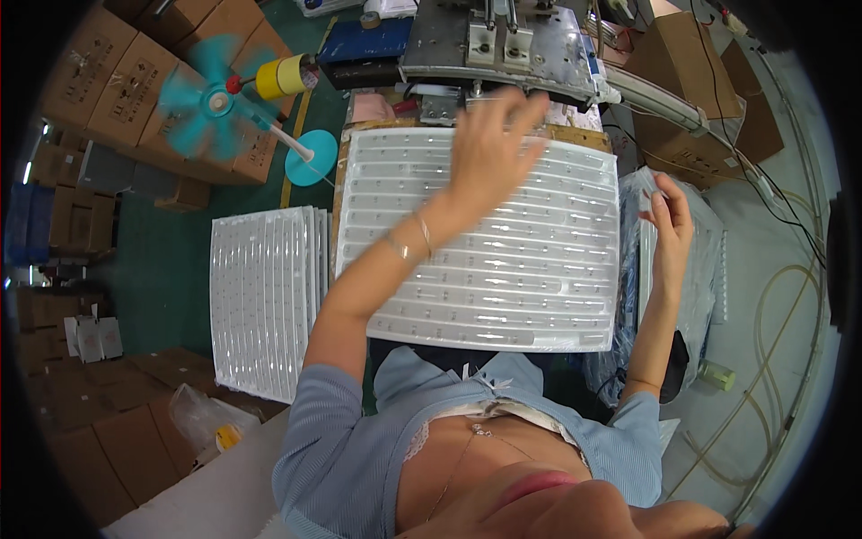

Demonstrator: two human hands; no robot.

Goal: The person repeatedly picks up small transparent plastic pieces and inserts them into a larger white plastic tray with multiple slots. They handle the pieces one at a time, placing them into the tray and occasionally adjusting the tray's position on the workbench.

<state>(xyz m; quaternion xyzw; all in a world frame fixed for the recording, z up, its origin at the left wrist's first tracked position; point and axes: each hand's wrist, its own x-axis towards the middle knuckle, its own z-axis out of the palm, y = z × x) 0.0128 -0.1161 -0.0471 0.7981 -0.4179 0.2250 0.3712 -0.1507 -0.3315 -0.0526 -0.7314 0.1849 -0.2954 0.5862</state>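
Observation:
A wide white panel (pixel 485 242) with many ridged rows under a glossy clear surface lies flat in front of me. My left hand (pixel 494 148) hovers over or rests on its far half, fingers stretched and blurred by motion; contact cannot be told. To the right of the panel, my right hand (pixel 669 216) is raised with curled fingers at the upper corner of a plastic-wrapped stack (pixel 696 260). Whatever those fingers pinch there is too small to make out.
Several similar panels (pixel 262 301) form a stack at the left. Beyond the work surface stands a metal machine (pixel 498 58) with a blue box (pixel 364 40) beside it. A turquoise fan (pixel 310 157) stands far left, near cardboard cartons (pixel 135 85). Hoses (pixel 763 359) run along the right.

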